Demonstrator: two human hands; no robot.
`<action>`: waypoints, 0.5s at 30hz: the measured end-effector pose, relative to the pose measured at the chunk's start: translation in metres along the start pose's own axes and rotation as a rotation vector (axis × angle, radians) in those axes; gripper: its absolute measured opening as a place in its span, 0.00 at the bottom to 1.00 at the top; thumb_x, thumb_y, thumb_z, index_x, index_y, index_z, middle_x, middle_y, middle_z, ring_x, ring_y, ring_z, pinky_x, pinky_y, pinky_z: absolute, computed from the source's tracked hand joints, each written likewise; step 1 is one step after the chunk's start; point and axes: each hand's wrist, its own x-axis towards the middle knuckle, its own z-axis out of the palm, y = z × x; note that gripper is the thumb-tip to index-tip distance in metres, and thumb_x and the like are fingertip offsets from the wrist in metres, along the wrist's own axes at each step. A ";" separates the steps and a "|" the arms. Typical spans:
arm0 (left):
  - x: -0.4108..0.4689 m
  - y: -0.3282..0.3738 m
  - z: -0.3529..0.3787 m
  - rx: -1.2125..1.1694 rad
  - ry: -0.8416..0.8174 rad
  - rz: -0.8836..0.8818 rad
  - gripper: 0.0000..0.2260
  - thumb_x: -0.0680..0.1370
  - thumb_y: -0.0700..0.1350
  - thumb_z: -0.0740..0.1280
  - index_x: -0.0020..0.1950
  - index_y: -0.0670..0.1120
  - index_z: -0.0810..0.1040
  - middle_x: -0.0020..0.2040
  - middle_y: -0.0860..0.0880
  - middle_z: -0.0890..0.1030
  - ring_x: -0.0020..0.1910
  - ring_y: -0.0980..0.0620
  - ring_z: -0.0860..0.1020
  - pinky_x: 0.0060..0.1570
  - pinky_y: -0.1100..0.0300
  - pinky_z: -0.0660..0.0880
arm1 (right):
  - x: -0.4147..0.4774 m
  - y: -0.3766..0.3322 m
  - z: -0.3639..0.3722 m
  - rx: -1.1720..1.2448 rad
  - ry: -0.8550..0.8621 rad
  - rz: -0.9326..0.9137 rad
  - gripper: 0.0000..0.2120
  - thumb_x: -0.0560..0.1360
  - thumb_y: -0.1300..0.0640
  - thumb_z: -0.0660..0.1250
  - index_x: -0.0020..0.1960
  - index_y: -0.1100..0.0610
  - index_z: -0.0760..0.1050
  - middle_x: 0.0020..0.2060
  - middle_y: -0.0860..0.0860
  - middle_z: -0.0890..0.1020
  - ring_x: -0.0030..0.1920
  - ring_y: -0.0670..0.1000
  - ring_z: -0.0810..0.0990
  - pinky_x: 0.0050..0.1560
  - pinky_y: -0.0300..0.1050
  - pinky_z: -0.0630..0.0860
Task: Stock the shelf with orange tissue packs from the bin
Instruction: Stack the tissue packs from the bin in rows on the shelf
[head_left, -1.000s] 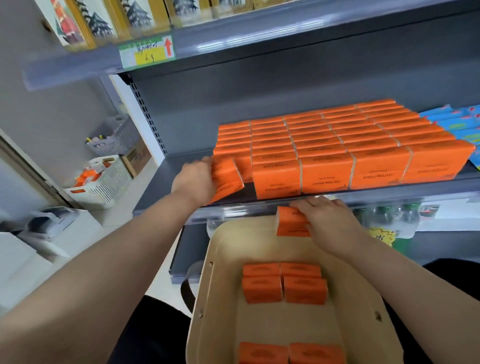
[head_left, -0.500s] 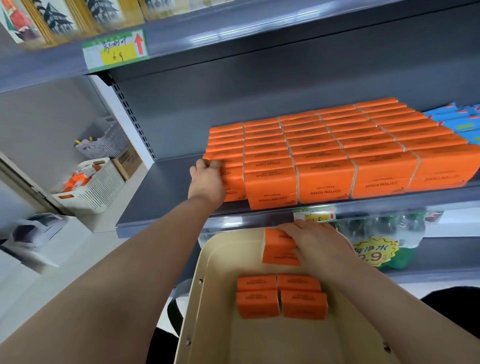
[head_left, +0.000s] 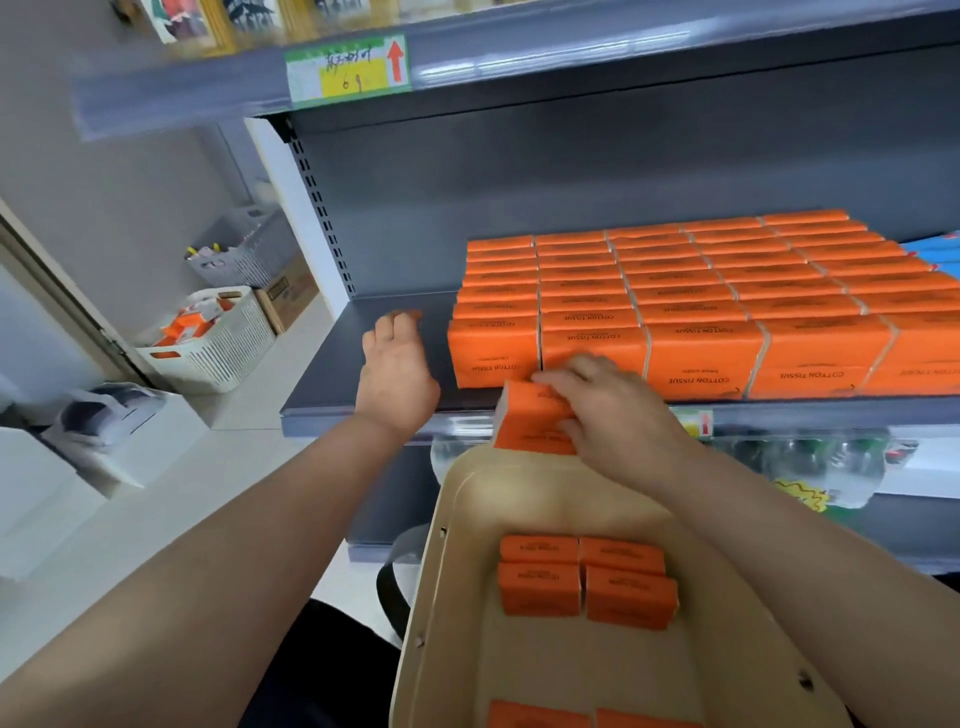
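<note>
The right hand (head_left: 618, 415) grips one orange tissue pack (head_left: 524, 421), fingers curled over its top and near face, and holds it tilted at the far rim of the beige bin (head_left: 457, 545), just below the front lip of the grey shelf (head_left: 363, 364). Holding it by the top leaves the bottom face free, which suits setting it down flat. The left hand (head_left: 397, 379) hovers over the bare strip of shelf beside the leftmost column, fingers loosely spread and holding nothing; its fingertips are blurred, so it is hard to say whether they touch the shelf. It is probably placed there to receive or guide the next pack into the open space. The rows of orange packs (head_left: 727, 291) stand on edge, tight against one another and flush with the front, so that their printed faces look outward; the only free room is to their left. To the right of them lie blue packs (head_left: 935, 249), which mark where the orange section ends. Inside the bin, a cluster of four packs (head_left: 582, 577) lies flat in the middle and two more packs (head_left: 540, 717) show at the near edge, so the stocking looks well along but not finished. The bin sits close under the shelf, which keeps each lift short. Bottles (head_left: 805, 462) fill the level beneath, and a white basket (head_left: 218, 353) stands on the floor to the left.
</note>
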 end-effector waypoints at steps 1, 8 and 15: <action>-0.001 -0.003 -0.004 -0.008 0.011 -0.008 0.29 0.72 0.29 0.60 0.72 0.40 0.62 0.69 0.42 0.63 0.66 0.41 0.62 0.58 0.50 0.69 | 0.015 -0.007 -0.003 -0.002 0.026 -0.008 0.26 0.74 0.60 0.66 0.71 0.50 0.66 0.61 0.52 0.72 0.64 0.55 0.69 0.62 0.53 0.69; -0.007 -0.015 -0.024 -0.054 0.076 -0.004 0.25 0.74 0.31 0.60 0.72 0.41 0.63 0.68 0.42 0.65 0.65 0.43 0.63 0.57 0.56 0.65 | 0.098 -0.040 0.002 -0.080 0.031 -0.005 0.28 0.73 0.66 0.65 0.70 0.52 0.66 0.60 0.54 0.69 0.63 0.55 0.68 0.61 0.52 0.69; -0.012 -0.024 -0.023 -0.048 0.024 0.018 0.25 0.76 0.34 0.62 0.72 0.43 0.62 0.70 0.45 0.63 0.68 0.46 0.61 0.57 0.57 0.68 | 0.109 -0.034 0.027 -0.209 -0.083 0.056 0.29 0.72 0.70 0.58 0.70 0.51 0.68 0.62 0.55 0.71 0.65 0.56 0.65 0.64 0.55 0.65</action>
